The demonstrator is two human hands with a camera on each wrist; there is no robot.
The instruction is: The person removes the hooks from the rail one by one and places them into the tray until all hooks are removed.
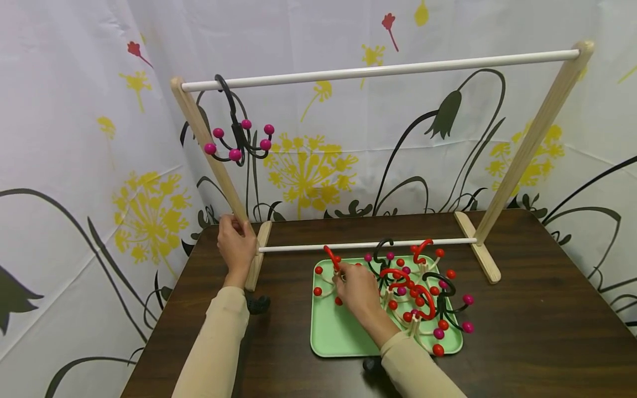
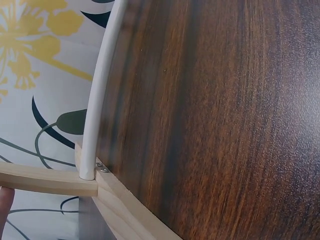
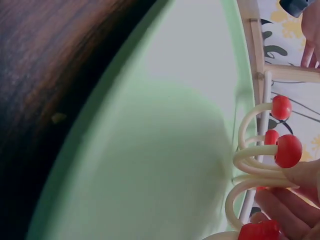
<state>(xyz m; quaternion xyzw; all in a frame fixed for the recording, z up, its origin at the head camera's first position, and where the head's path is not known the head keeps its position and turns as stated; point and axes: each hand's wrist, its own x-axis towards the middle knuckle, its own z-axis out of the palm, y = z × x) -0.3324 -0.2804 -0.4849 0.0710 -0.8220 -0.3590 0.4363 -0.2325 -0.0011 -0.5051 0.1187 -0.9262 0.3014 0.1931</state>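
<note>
My left hand (image 1: 236, 246) grips the lower part of the rack's left wooden post (image 1: 219, 174); in the left wrist view only a fingertip shows beside that post. Over the green tray (image 1: 343, 337), my right hand (image 1: 359, 290) pinches the stem of a cream hanging ornament (image 3: 245, 155) with a red hook and curled arms tipped with red balls. More cream ornaments with red hooks (image 1: 425, 301) and black ones with pink balls (image 1: 443, 296) lie tangled on the tray's right side. A black ornament (image 1: 239, 138) with pink balls hangs at the left end of the top rod (image 1: 373, 72).
The rack's lower white rod (image 1: 348, 246) runs behind the tray, between wooden feet (image 1: 480, 251) on the dark wood table (image 1: 542, 331). A flower-printed curtain (image 1: 318, 33) hangs behind. Some ornament arms stick out past the tray's right rim.
</note>
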